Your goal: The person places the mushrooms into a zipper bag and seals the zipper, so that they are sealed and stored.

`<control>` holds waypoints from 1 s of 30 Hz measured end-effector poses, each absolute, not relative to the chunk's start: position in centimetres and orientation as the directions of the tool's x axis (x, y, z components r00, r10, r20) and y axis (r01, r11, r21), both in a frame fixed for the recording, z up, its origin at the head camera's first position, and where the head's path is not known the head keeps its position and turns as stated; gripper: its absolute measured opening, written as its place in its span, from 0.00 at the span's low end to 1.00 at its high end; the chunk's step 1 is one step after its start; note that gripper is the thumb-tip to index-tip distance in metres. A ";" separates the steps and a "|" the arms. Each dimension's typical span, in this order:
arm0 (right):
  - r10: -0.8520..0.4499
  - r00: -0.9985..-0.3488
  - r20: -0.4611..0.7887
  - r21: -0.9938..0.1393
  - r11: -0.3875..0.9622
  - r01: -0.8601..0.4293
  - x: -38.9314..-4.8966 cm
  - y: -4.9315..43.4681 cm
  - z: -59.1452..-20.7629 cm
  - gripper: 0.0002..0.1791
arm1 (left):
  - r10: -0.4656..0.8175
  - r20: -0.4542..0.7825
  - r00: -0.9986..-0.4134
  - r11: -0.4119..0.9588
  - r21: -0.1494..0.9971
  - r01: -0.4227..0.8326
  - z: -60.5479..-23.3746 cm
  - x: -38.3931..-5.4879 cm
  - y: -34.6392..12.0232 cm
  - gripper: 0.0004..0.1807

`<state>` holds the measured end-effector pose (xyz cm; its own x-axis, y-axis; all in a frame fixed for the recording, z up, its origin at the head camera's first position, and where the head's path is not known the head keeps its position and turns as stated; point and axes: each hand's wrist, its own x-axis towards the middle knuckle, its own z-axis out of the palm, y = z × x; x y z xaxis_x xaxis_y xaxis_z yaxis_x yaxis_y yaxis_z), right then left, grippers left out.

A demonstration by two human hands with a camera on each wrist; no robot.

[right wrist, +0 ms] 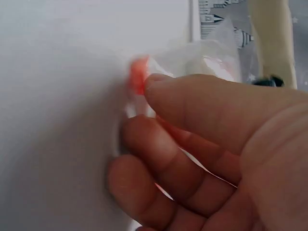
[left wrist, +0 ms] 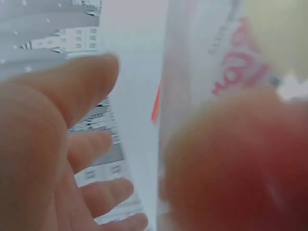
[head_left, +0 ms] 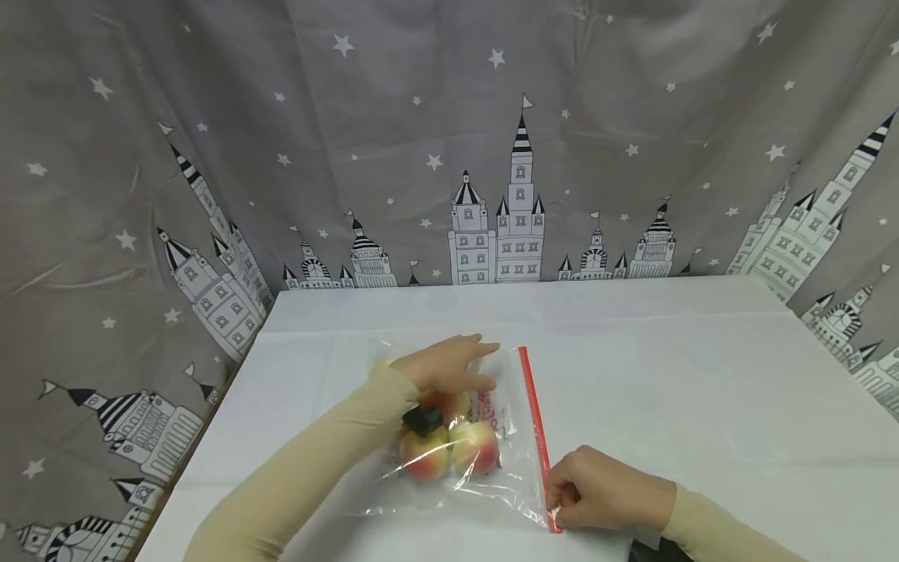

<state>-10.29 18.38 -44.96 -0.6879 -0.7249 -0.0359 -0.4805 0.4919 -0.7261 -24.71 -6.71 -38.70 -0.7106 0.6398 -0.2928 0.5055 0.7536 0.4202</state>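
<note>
A clear zip bag point(head_left: 513, 468) lies on the white table with a red zip strip point(head_left: 534, 414) along its right side. Inside are several round, red-and-yellow fruits point(head_left: 475, 447) that look like apples. Over the bag's far part my left hand point(head_left: 447, 365) has its fingers loosely extended, and in the left wrist view a fruit point(left wrist: 245, 168) behind the film sits beside that hand point(left wrist: 53, 139). At the near end of the strip my right hand point(head_left: 604, 488) pinches the bag's corner; the right wrist view has thumb and curled fingers point(right wrist: 149, 144) at the red end point(right wrist: 138, 77).
The white table point(head_left: 688, 375) extends to both sides of the bag. Behind it hangs a grey curtain point(head_left: 393, 117) with stars and castles. Black wrist devices point(head_left: 423, 420) are worn on both arms; the left one overlaps the fruits in the head view.
</note>
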 end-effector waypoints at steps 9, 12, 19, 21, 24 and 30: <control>-0.559 -0.828 0.036 -0.596 0.653 -0.467 -13.0 16.8 -42.1 0.23 | 0.519 -0.130 -0.845 0.820 0.354 0.449 -38.3 -20.5 -13.2 0.41; -0.516 -0.856 0.038 -0.549 0.705 -0.449 -13.9 15.6 -42.0 0.36 | 0.481 -0.096 -0.872 0.834 0.356 0.421 -39.7 -19.3 -14.8 0.41; -0.534 -0.845 -0.001 -0.564 0.698 -0.441 -15.3 13.2 -42.8 0.48 | 0.466 -0.047 -0.884 0.804 0.439 0.401 -42.1 -17.8 -16.5 0.48; -0.551 -0.834 -0.015 -0.561 0.695 -0.449 -15.5 12.6 -43.0 0.49 | 0.473 -0.031 -0.880 0.798 0.439 0.413 -42.5 -17.6 -16.8 0.50; -0.574 -0.818 -0.034 -0.554 0.692 -0.463 -15.7 11.9 -43.2 0.49 | 0.475 -0.007 -0.880 0.801 0.419 0.429 -43.2 -17.5 -17.1 0.50; -0.578 -0.814 -0.054 -0.551 0.697 -0.459 -15.6 11.3 -43.3 0.48 | 0.437 0.045 -0.898 0.791 0.456 0.408 -44.3 -17.1 -17.1 0.51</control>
